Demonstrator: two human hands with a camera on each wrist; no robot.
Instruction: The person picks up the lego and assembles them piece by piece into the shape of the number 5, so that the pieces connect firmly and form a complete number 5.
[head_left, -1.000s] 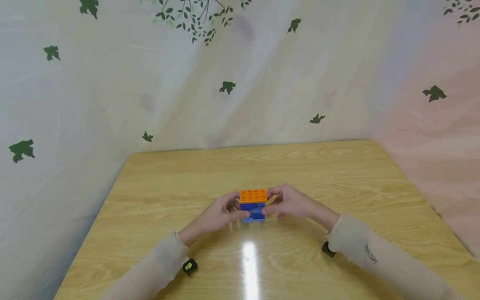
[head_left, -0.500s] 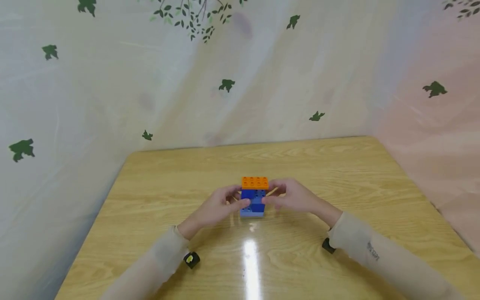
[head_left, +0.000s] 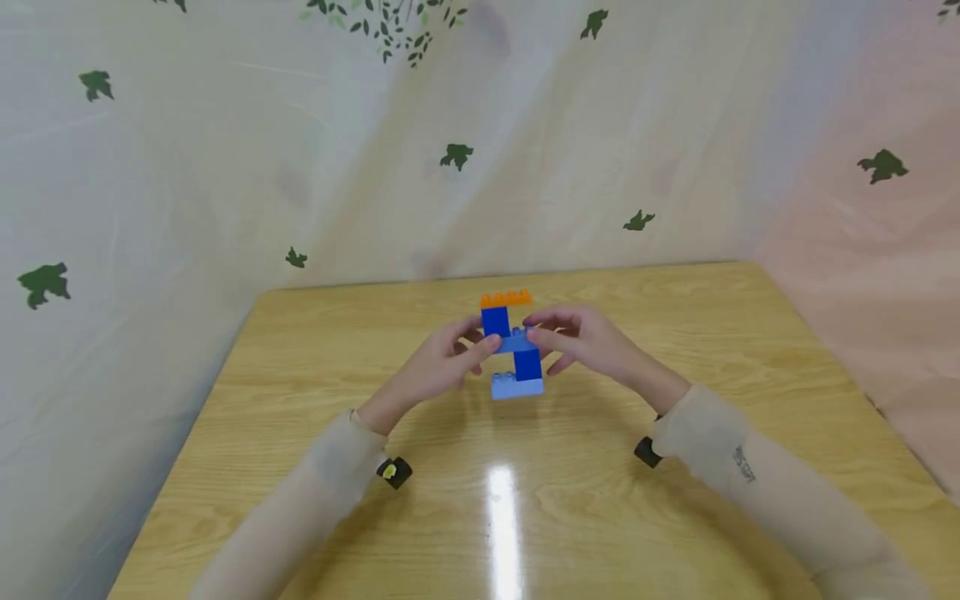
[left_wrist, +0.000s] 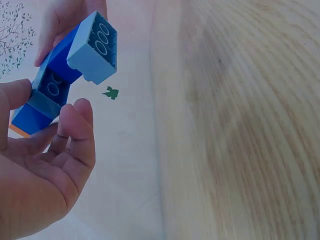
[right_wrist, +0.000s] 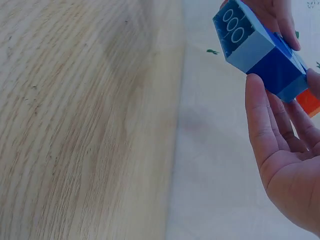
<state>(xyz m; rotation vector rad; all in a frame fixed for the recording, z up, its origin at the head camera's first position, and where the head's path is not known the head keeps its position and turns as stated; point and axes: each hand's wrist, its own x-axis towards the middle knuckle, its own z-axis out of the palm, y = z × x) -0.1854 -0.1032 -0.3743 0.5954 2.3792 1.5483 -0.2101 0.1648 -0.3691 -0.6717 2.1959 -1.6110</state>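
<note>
A stack of toy building bricks (head_left: 527, 365) is held up over the table between both hands. Its orange brick (head_left: 506, 299) is at the top, then a dark blue one, a mid-blue one, another dark blue one, and a light blue brick (head_left: 517, 387) at the bottom. My left hand (head_left: 447, 354) pinches the left end of the mid-blue layer with thumb and fingers. On the other side my right hand (head_left: 588, 340) pinches that layer's right end. Hollow undersides with round tubes show on the light blue brick (left_wrist: 94, 50) in the left wrist view.
The wooden table (head_left: 360, 333) stretches beneath the hands, with a bright glare streak toward its front. Behind it hangs a pale cloth (head_left: 360, 167) printed with green leaves and birds. Dark wrist devices (head_left: 395, 472) hang at the sleeves.
Both hands have raised the stack away from the table and tilted it, so its front and the gaps between bricks now face the head camera.
</note>
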